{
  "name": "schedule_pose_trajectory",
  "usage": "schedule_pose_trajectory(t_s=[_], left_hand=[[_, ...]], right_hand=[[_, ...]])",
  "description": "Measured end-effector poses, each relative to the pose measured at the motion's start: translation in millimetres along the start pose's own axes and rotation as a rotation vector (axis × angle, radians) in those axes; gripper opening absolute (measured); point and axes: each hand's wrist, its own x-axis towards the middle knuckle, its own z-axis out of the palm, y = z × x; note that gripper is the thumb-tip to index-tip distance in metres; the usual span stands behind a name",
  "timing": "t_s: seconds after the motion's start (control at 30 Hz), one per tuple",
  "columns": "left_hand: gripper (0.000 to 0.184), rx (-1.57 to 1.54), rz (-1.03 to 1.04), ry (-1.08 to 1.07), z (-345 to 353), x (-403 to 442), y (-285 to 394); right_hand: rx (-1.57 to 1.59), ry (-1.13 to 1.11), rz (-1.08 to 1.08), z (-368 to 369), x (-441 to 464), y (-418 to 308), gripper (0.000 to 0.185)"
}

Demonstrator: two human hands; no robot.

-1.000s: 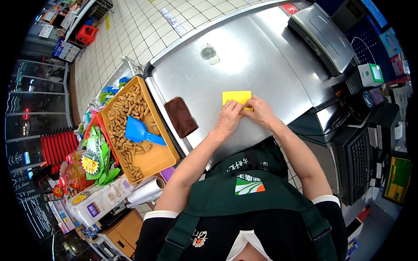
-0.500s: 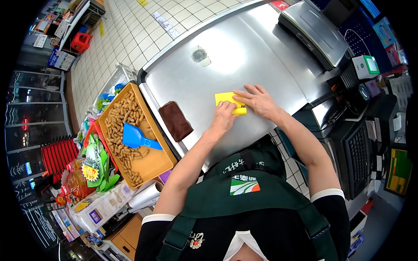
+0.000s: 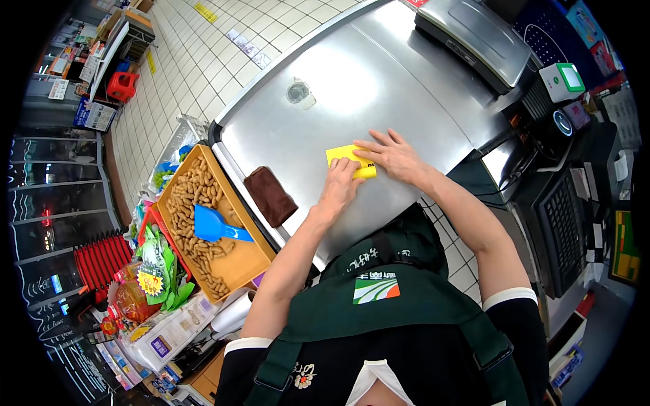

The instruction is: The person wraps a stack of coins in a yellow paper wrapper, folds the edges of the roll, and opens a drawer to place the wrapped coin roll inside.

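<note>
A yellow sheet with some dark print (image 3: 340,153) lies on the metal counter, its near edge curled into a roll. My left hand (image 3: 340,181), wearing a ring, has its fingers bent over the sheet and closed on the rolled edge. Across the right part of the sheet lies my right hand (image 3: 394,159), fingers spread and mostly flat, the fingertips touching the yellow surface. To the left of my left hand a folded dark brown cloth (image 3: 270,196) rests at the counter's edge.
The steel counter (image 3: 271,139) bears a clear round item (image 3: 297,92). On the left stands an orange tray (image 3: 233,271) of peanuts (image 3: 193,196) with a blue scoop (image 3: 211,224). A grey metallic device (image 3: 474,40), a keyboard (image 3: 560,216) and a small green-screened box (image 3: 565,80) are on the right.
The view has shifted slightly. Both hands stay on the yellow sheet in nearly the same pose, and the rolled edge looks much the same.
</note>
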Motion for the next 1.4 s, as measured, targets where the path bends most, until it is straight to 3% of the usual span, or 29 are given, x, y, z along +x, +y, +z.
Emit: schedule_pose_trajectory(t_s=[0.77,1.4], left_hand=[[0.034,-0.001,-0.036,-0.074,-5.6,2.1,4.2],[0.024,0.270,-0.086,0.101,7.7,3.2,15.3]], right_hand=[[0.040,-0.014,0.018,2.6,0.6,-0.2,0.054],[0.061,-0.018,-0.019,-8.8,3.9,-6.4,0.059]])
